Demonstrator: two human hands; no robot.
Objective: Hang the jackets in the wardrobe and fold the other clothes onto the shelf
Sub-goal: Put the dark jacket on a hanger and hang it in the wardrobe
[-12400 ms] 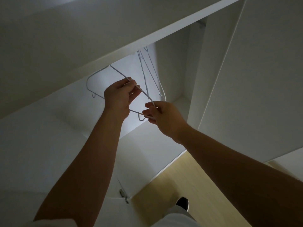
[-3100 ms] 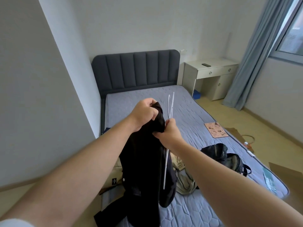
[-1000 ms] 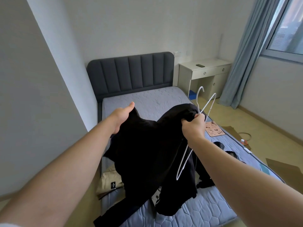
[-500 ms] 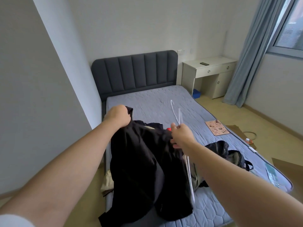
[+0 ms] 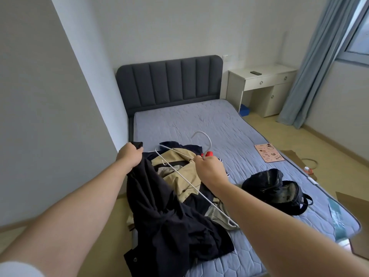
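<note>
**Head view, bedroom.** The left hand (image 5: 129, 156) is clenched on the upper end of the dark jacket (image 5: 163, 212). The right hand (image 5: 209, 169) is closed round the neck of a white wire hanger (image 5: 186, 179) and appears to grasp nothing else.

**Change.** A second ago the jacket was stretched between both hands. It now hangs from the left hand alone. The hanger was seen edge-on and upright half a second ago and has since been swung flat toward the viewer. A tan garment (image 5: 177, 182) on the bed (image 5: 199, 116), covered by the jacket half a second ago, is exposed between the hands.

**Reading.** The hanger seems freed for insertion into the jacket. The jacket is not yet on it, so the hanging step remains undone. The wardrobe is out of view.

**Orientation.**
- **Hanger:** the hook (image 5: 200, 132) points toward 12 o'clock, at the headboard (image 5: 169, 82). The long axis runs from about 10 o'clock, near the left hand, to about 4 o'clock, beside the right forearm.
- **Jacket:** the long axis runs from the held end at 12 o'clock down to about 6 o'clock. The lower part is heaped at the foot of the bed, at 6 o'clock from the frame centre, with a fold trailing over the edge.

A black backpack (image 5: 273, 188) lies on the bed at 3 o'clock from the right hand, apart from the clothes.
</note>
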